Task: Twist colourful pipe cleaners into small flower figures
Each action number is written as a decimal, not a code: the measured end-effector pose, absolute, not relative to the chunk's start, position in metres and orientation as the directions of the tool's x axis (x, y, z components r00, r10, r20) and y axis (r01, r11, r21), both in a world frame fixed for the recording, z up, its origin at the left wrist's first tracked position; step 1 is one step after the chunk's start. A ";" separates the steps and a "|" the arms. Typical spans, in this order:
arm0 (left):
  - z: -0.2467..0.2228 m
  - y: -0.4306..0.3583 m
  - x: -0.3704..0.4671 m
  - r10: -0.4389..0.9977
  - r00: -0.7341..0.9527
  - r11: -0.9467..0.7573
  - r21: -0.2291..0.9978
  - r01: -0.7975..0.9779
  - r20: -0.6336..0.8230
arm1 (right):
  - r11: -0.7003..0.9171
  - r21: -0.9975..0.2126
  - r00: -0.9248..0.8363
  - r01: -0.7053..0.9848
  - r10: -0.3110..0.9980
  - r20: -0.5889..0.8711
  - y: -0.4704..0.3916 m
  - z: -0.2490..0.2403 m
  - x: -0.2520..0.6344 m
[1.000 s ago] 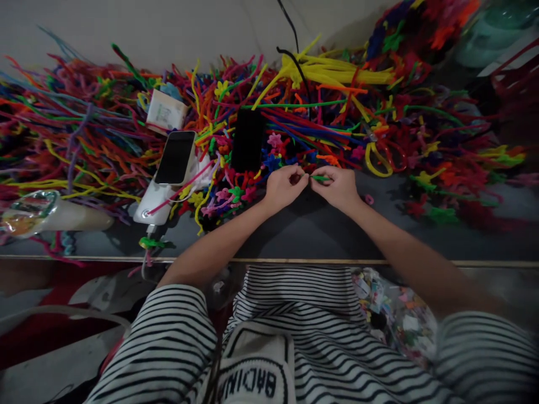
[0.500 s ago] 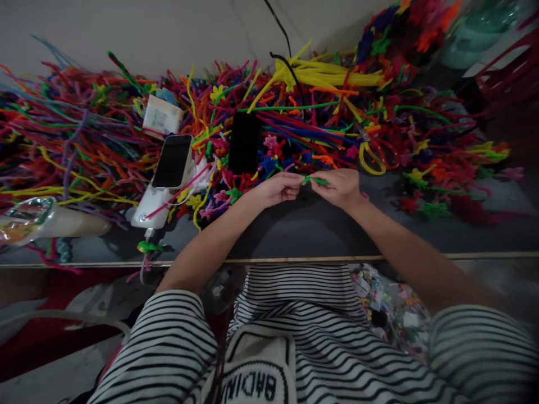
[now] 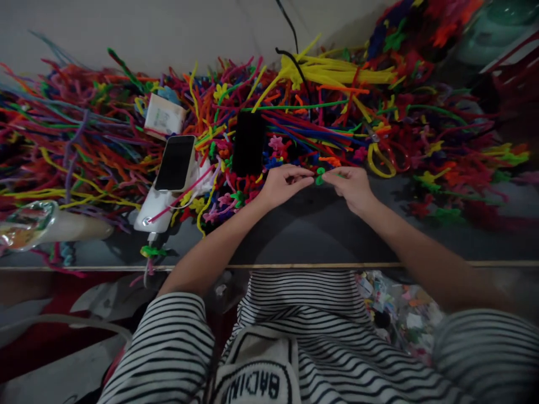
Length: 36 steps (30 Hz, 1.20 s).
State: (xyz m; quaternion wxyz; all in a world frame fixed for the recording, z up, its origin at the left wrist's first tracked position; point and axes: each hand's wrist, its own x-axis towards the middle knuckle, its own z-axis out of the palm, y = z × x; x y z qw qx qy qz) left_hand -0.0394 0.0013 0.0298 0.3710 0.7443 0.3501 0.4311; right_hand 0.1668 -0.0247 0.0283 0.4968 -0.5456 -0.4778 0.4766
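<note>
Over the front of the dark table my two hands meet at a small green pipe cleaner (image 3: 319,175), bent into little loops. My right hand (image 3: 349,182) pinches it between thumb and finger, and a bit of green shows behind the knuckles. From the other side, my left hand (image 3: 284,185) closes its thumb and fingertips at the loops' left edge; the exact contact is too small to see. Just beyond the hands lie small pipe-cleaner flowers, among them a pink one (image 3: 276,143). Scissors (image 3: 381,160) with yellow and red handles rest right of my right hand.
A heap of coloured pipe cleaners (image 3: 101,140) runs along the back. On it lie a black phone (image 3: 248,143), another phone (image 3: 176,163) on a white power bank (image 3: 154,216), and a small white box (image 3: 164,116). A plastic cup (image 3: 76,224) lies at left. A black cable (image 3: 290,25) hangs behind.
The green pipe cleaner, stretched between my fingertips before, now shows rounded loops. My fingers have shifted around it, and the whole view has moved slightly.
</note>
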 end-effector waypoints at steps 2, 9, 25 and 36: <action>0.029 -0.006 -0.035 0.830 0.369 -0.510 0.837 0.197 0.419 | -0.114 -0.990 0.029 0.087 0.993 -0.111 -0.027 0.033 0.167; 0.025 -0.009 -0.034 0.870 0.428 -0.355 0.914 0.195 0.246 | 0.072 -0.908 -0.100 0.413 0.994 0.033 -0.034 0.036 0.172; 0.032 -0.020 -0.022 0.822 0.554 0.187 0.982 -0.037 -0.135 | 0.035 -0.997 -0.052 0.073 0.998 0.031 -0.033 0.031 0.162; 0.012 -0.022 -0.013 0.922 0.383 -0.054 0.999 0.005 0.048 | 0.137 -0.965 -0.005 0.223 0.990 0.140 -0.033 0.031 0.169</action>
